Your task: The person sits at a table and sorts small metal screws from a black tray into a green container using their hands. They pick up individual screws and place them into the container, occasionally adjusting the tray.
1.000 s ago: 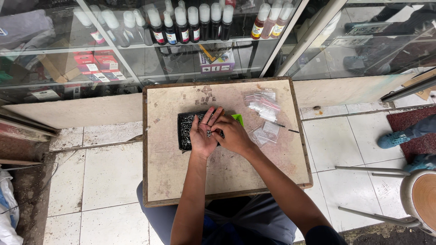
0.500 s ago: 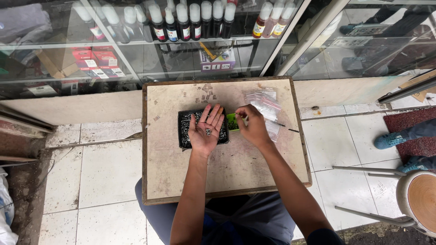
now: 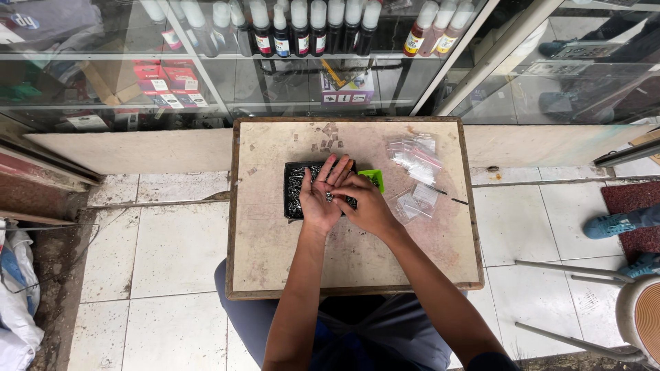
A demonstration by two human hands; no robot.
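Screws (image 3: pixel 328 198), small and metallic, lie in the upturned palm of the left hand (image 3: pixel 320 196), held flat and open over a black tray (image 3: pixel 294 189). Right hand (image 3: pixel 365 205) meets that palm, fingertips pinching at the screws. Beyond the right hand sits a green box (image 3: pixel 374 178); farther right, clear bags (image 3: pixel 414 156) on the table (image 3: pixel 275 254).

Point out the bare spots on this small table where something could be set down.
Free: the near strip of the table between the forearms and front edge, and the left margin beside the black tray. Crowded: the middle, where both hands work over the tray, and the right, with clear bags.
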